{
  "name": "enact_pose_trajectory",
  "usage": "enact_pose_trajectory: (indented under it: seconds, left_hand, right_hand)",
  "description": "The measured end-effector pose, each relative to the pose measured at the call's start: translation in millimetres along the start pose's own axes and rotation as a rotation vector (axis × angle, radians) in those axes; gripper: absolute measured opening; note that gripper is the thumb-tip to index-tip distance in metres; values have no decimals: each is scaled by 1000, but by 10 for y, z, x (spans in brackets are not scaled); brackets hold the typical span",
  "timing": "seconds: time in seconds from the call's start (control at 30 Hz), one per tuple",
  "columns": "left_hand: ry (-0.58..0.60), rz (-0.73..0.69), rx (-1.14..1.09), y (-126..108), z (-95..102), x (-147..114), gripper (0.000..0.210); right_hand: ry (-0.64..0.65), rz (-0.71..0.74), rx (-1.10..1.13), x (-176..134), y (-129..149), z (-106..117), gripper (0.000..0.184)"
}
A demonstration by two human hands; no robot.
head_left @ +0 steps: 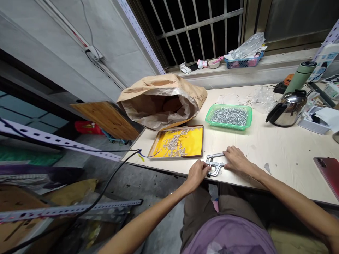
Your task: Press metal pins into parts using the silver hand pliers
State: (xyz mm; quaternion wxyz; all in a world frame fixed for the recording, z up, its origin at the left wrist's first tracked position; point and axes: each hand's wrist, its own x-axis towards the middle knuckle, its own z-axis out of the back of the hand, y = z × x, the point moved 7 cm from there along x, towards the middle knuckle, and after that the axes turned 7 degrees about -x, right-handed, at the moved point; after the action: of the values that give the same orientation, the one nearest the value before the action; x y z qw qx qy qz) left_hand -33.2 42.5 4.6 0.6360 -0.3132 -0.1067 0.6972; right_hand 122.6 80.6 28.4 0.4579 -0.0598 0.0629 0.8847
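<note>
Silver hand press pliers [217, 167] with a C-shaped jaw, a spring and two handles lie at the table's front edge. My right hand [236, 160] grips their handles from the right, fingers curled. At the jaw end, my left hand [197, 173] is closed in a pinch; anything small between its fingertips is hidden. To the left of the pliers stands a shallow tray [203, 141] with a yellow bottom, holding a loose pile of small metal pins [173, 144]. Beyond, a green plastic basket [208, 121] is filled with many similar small metal parts [230, 115].
A large open brown paper sack [159, 84] lies behind the tray. Farther right are a metal kettle [290, 107], a green thermos [302, 77], a crumpled plastic bag [265, 98] and a red phone [328, 173]. A black cable [111, 176] hangs by the table's left corner.
</note>
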Motion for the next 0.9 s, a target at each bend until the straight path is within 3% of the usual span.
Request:
enact_pose_trajectory:
  seconds: [0.07, 0.13, 0.23, 0.4, 0.5, 0.7, 0.9]
  left_hand:
    - [-74, -265, 105, -238, -16, -27, 15]
    - [-54, -473, 166, -443, -110, -15, 32]
    - [30, -617, 221, -628, -240, 103, 54]
    - [181, -587, 360, -718, -326, 277, 60]
    - [192, -526, 413, -754, -304, 291, 50]
    - [175, -425, 429, -786, -292, 305, 20]
    - [106, -428, 396, -732, -310, 321, 19]
  right_hand:
    - [-16, -5, -3, -15, 8, -9, 42]
    - [-25, 9, -8, -34, 24, -19, 43]
    - [-35, 38, -5, -69, 30, -22, 49]
    - [39, 25, -20, -110, -44, 0, 64]
    - [76, 13, -37, -101, -72, 52, 52]
    - [87, 14, -47, -51, -60, 49, 10]
    - [61, 0, -27, -36, -136, 22, 18]
